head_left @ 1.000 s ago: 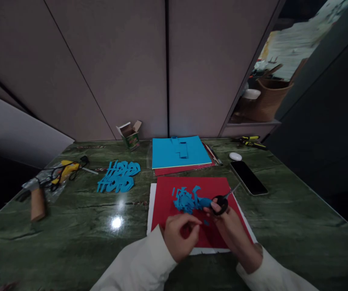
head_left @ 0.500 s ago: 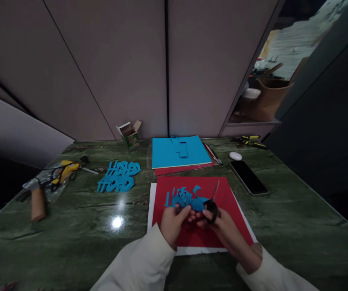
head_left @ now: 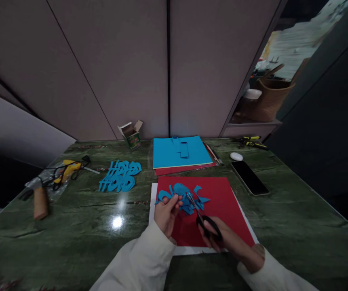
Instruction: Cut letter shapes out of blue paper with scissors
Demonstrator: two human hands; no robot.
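Left hand pinches the blue cutout; right hand grips the scissors. We'd turn the blue cutout into the scissors, short snips.

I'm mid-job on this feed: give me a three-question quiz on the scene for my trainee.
1. The left hand pinches a blue paper cutout. What does the right hand hold? A) pen B) scissors C) brush
2. Fill in: the phone lies on the green table, to the ___ of the red sheet.
3. True or false: the scissors rest on the phone.
Key: 1 B. 2 right. 3 false.
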